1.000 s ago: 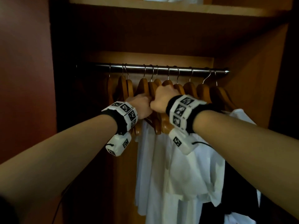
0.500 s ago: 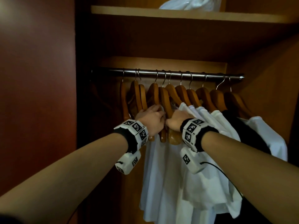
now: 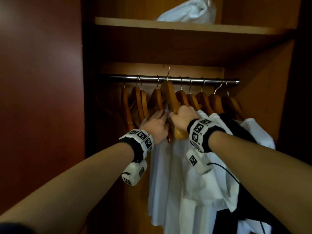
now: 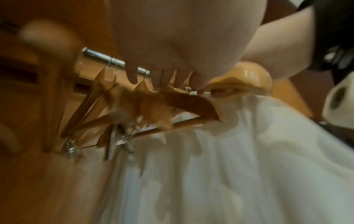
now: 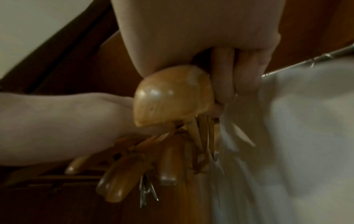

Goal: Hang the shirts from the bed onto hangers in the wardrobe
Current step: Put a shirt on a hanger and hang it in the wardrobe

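1. Where the dark red-brown door panel ends, the wardrobe opens in lighter wood, with a shelf above carrying a folded white bundle.
2. Below the shelf a metal rail runs across, and a row of wooden hangers hangs from it; white shirts and a dark garment hang from the hangers at the right.
3. One wooden hanger sits higher than the row, its hook above the rail and free of it.
4. The right hand has its fingers curled round this raised hanger's near arm; the right wrist view shows the rounded hanger end jutting from under the palm, with the fingers wrapped beside it.
5. The left hand lies just left of the right, fingers extended against the neighbouring hangers and a white collar edge; the blurred left wrist view shows the fingertips straight, resting on hanger wood.
6. Both forearms reach forward and up, each with a marker-covered wristband.
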The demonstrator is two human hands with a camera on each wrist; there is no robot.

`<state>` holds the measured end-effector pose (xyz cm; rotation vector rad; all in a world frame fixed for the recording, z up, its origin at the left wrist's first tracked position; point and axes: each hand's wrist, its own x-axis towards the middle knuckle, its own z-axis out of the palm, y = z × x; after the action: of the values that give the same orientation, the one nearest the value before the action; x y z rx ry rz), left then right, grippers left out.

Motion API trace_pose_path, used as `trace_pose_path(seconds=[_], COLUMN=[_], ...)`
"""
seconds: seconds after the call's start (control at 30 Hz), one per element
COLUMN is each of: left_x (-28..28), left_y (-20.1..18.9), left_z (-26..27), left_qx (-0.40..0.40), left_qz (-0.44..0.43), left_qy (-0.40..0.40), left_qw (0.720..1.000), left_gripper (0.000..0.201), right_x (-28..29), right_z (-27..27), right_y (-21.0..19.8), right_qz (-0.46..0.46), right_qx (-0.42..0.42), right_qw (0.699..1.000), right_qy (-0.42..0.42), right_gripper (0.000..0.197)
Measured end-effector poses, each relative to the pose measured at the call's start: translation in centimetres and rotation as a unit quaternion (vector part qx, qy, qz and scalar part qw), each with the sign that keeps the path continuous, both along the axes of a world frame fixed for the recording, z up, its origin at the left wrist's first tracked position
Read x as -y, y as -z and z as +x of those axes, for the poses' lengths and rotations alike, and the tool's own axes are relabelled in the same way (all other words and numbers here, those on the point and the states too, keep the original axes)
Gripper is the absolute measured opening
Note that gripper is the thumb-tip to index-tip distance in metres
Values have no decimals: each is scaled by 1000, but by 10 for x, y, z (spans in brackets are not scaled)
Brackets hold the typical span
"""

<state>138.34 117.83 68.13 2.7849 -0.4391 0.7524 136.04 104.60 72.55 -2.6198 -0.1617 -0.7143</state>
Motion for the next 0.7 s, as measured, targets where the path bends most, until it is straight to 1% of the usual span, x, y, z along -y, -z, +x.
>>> trace_pose_path(seconds=[0.07, 0.17, 0.27, 0.37, 0.47, 0.57, 0.6, 0.63, 0.7], left_x=[8, 19, 35, 63, 100, 137, 150, 165, 195], left_y=[-5, -14, -21, -30, -30, -12, -3, 6, 26], left_z=[-12, -33, -48, -69, -98, -132, -142, -154, -181], left_qx=[-9, -7, -3, 19, 31, 52, 66, 75, 54], left_qz=[9, 12, -2, -21, -73, -136, -150, -159, -160], left_qy=[-6, -11, -10, -1, 18, 37, 48, 62, 91], left_qw=[1000, 1000, 1000, 1000, 997, 989, 985, 982, 981], left_gripper=[59, 60, 64, 73, 81, 86, 83, 76, 54], right_x=[9, 33, 65, 100, 142, 185, 199, 213, 238], right_z=[-17, -49, -81, -122, -175, -247, -273, -299, -350], right_y=[-3, 0, 8, 22, 43, 74, 84, 95, 114], right_qz=[16, 10, 12, 5, 8, 19, 15, 13, -4], right_qx=[5, 6, 8, -2, 0, -6, -15, -27, -55], right_qw=[1000, 1000, 999, 999, 1000, 1000, 1000, 999, 998], right_qy=[-8, -17, -28, -35, -22, -23, -21, -15, 19], right_gripper=[40, 39, 33, 25, 25, 25, 23, 21, 23])
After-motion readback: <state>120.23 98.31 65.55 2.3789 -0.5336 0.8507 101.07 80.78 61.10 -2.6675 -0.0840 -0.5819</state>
